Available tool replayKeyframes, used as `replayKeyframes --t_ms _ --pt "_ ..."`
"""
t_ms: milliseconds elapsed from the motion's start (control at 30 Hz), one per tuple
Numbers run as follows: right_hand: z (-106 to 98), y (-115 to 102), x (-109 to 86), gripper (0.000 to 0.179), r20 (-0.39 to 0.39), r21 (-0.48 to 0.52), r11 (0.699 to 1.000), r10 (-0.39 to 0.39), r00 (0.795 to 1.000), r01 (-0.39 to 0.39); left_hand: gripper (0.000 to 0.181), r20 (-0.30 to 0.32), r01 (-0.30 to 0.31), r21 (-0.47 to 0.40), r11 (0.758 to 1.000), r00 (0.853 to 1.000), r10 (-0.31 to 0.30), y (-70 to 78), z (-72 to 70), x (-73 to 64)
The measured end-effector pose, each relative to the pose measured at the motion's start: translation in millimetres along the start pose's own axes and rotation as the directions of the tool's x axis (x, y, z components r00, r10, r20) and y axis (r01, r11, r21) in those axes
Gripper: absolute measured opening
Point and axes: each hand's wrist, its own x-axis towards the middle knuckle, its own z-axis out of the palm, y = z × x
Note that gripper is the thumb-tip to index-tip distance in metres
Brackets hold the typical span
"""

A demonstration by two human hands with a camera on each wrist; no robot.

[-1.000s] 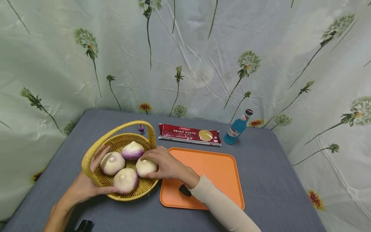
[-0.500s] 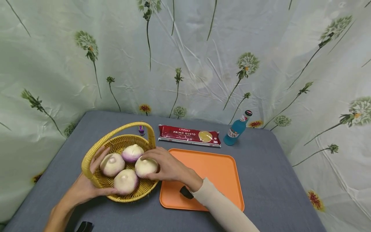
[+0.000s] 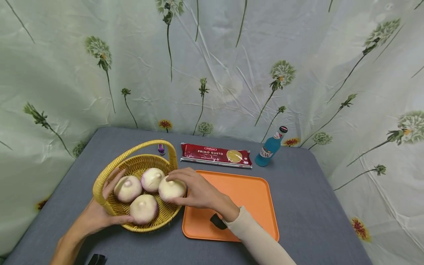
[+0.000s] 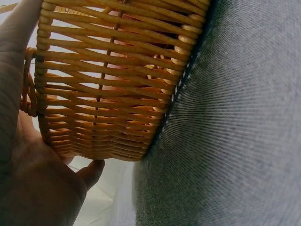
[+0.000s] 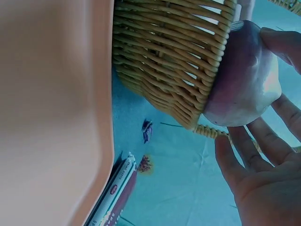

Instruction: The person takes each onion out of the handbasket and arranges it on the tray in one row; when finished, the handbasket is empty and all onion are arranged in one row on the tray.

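Note:
A yellow wicker basket point(image 3: 140, 229) with an arched handle point(image 3: 127, 150) stands on the table at left. Three white-and-purple turnips, one a front turnip point(image 3: 144, 209), lie inside it. My left hand point(image 3: 96, 217) holds the basket's left side, fingers over the rim and thumb at the front; the left wrist view has this hand point(image 4: 42, 183) against the woven wall point(image 4: 113, 94). Between thumb and fingers, my right hand point(image 3: 202, 191) grips another turnip point(image 3: 172, 190) at the basket's right rim. In the right wrist view that turnip point(image 5: 247, 80) shows above the rim.
Right of the basket lies an orange tray point(image 3: 245, 187), partly under the right forearm. Behind it are a red spaghetti packet point(image 3: 215, 154) and a blue bottle point(image 3: 271, 147). A small purple-wrapped item point(image 3: 161, 148) sits behind the basket. A floral curtain point(image 3: 232, 73) hangs at the back.
My right hand has moved slightly right and raised its turnip toward the rim. The rear turnip has rolled, its tip now facing forward. My left hand stays on the basket.

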Motion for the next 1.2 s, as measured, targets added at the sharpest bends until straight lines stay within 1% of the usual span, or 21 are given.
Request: replayKeyframes --t_ms 133,267,367,500,633,767,1000,1200 --pt "-4.1 -1.1 -4.5 0.048 -0.027 0.020 1.000 0.016 1.000 -0.016 0.140 -0.002 -0.018 -0.004 1.000 1.000 0.018 -1.2 0.8 -0.2" --pt "-7.3 -1.5 -8.7 0.048 -0.045 0.036 0.999 0.027 0.999 -0.026 0.139 -0.004 0.003 0.011 1.000 1.000 -0.002 -1.9 0.0 -1.4" --pt "-9.4 -1.5 -11.1 0.049 -0.062 0.043 0.999 0.027 0.998 -0.025 0.139 -0.012 0.000 0.008 1.000 1.000 0.000 -1.7 -0.5 -2.1" --pt "-12.8 -1.1 -14.4 0.050 -0.096 0.061 0.998 0.038 0.995 -0.032 0.139 -0.021 -0.028 -0.001 1.000 0.999 0.028 -2.4 0.2 -2.0" --pt "-16.2 -0.2 -19.2 0.050 -0.118 0.066 0.997 0.055 0.991 -0.047 0.139 -0.019 -0.023 0.000 1.000 1.000 0.023 -2.4 0.7 -2.1" --pt "-18.8 1.6 -24.4 0.051 -0.131 0.069 0.996 0.069 0.989 -0.061 0.139 -0.011 -0.005 0.000 1.000 1.000 0.005 -0.8 0.3 -2.0" --pt "-19.7 6.7 -31.8 0.054 -0.146 0.066 0.994 0.096 0.985 -0.087 0.139 -0.021 -0.026 0.006 1.000 0.999 0.026 -3.0 1.8 -2.3" --pt "-20.9 10.2 -38.9 0.056 -0.143 0.062 0.990 0.137 0.980 -0.129 0.139 -0.010 -0.006 0.004 1.000 1.000 0.006 -2.2 1.0 -1.8"
